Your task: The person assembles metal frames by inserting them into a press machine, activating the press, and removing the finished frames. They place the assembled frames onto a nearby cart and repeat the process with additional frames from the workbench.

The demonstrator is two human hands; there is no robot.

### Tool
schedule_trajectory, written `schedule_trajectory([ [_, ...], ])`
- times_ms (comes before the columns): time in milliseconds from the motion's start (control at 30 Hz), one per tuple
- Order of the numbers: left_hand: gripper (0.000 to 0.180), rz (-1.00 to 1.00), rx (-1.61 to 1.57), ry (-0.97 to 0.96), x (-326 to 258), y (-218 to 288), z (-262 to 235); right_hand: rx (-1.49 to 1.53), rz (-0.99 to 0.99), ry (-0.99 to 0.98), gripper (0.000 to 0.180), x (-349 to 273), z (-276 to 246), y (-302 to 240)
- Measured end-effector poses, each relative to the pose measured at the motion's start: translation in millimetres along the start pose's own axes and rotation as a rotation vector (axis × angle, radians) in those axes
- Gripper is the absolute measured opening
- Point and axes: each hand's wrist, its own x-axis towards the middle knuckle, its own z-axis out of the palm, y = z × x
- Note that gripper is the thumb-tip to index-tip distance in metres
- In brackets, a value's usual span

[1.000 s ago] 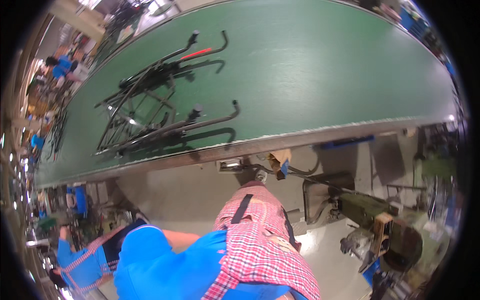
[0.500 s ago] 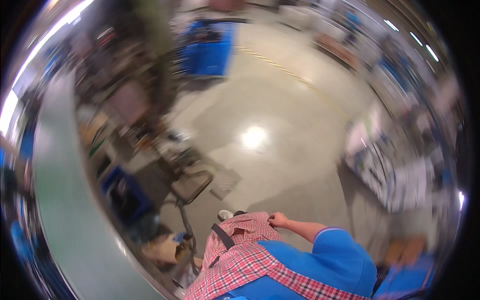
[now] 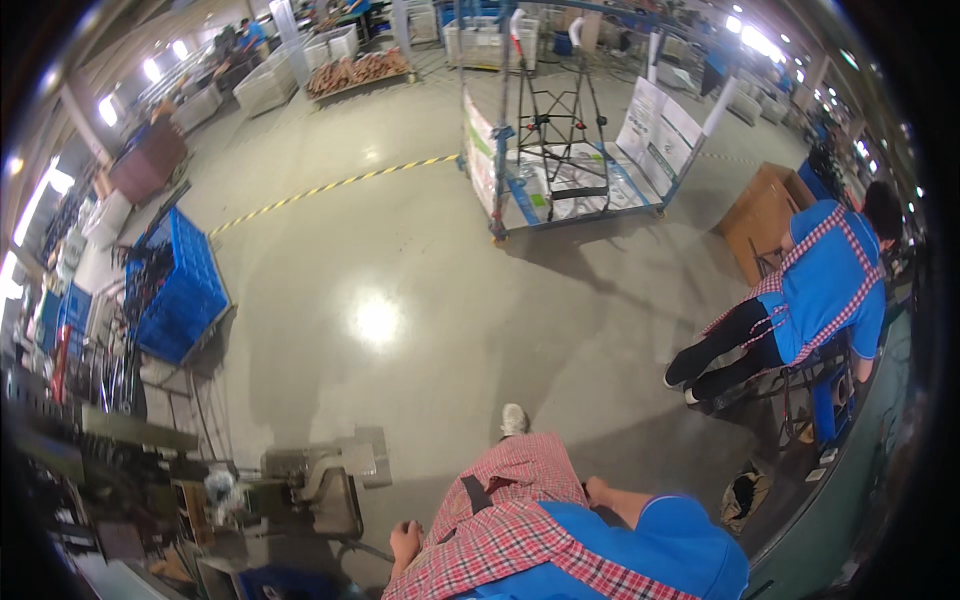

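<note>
My left hand (image 3: 405, 543) hangs low beside the red checked apron (image 3: 530, 470) I wear. Its fingers are loosely curled, and no object shows in it. On the apron's other side is my right hand (image 3: 597, 491), close to the cloth; its fingers are mostly hidden. One white shoe (image 3: 514, 419) pokes out beyond the apron's hem onto the grey floor. A stool or chair with a dark seat (image 3: 336, 506) stands near my left hand.
Ahead, a blue-posted trolley (image 3: 505, 236) carries a black metal frame (image 3: 567, 130). A blue crate (image 3: 180, 300) of dark parts stands left. At right, a co-worker (image 3: 825, 275) leans over a green-topped bench (image 3: 850, 480), near a cardboard box (image 3: 765, 215). Yellow-black tape (image 3: 330, 187) crosses the floor.
My view has swung round to the right: the blue crate is now at the left, and the trolley and co-worker show clearly. My left hand has come into view.
</note>
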Motion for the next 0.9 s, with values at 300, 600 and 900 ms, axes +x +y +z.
schedule_trajectory([
  [300, 0.034, 0.221, 0.106, -0.316, 127, 211, 125, 0.121, -0.252, 0.262, 0.02, 113, -128, 5],
  [600, 0.038, 0.469, 0.245, -0.395, 207, 410, 172, 0.517, -0.33, 0.353, 0.02, 102, -290, -163],
  [900, 0.039, 0.569, 0.302, -0.474, 354, 609, 211, 0.145, -0.368, 0.363, 0.032, 150, -299, -244],
])
